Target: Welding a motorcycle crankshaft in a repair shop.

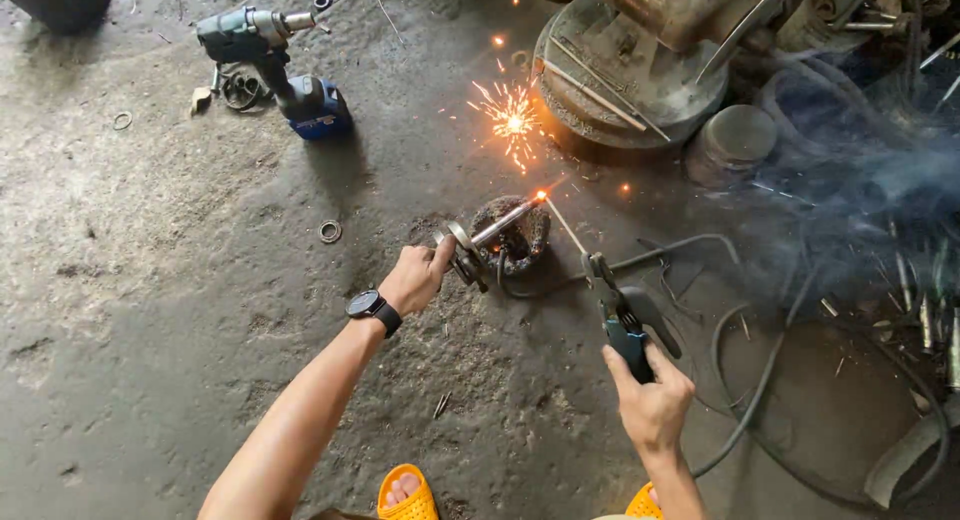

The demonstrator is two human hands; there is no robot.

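Observation:
My left hand point(418, 276), with a black watch on the wrist, grips the flanged end of a metal shaft point(492, 228) that rests across a rough metal ring point(512, 238) on the concrete floor. My right hand point(652, 398) holds a blue-and-black electrode holder point(622, 318). Its thin welding rod point(563, 225) reaches up-left and its tip touches the far end of the shaft, where a bright orange glow sits. Sparks point(512, 120) burst above and beyond that spot. A black cable point(745, 425) runs from the holder across the floor.
A cordless impact wrench point(278, 65) lies at the upper left with small rings point(330, 231) scattered near it. Round metal drums and machine parts point(640, 70) crowd the upper right, with smoke drifting there. Loose rods lie at the right edge. Orange sandals point(407, 495) show at the bottom.

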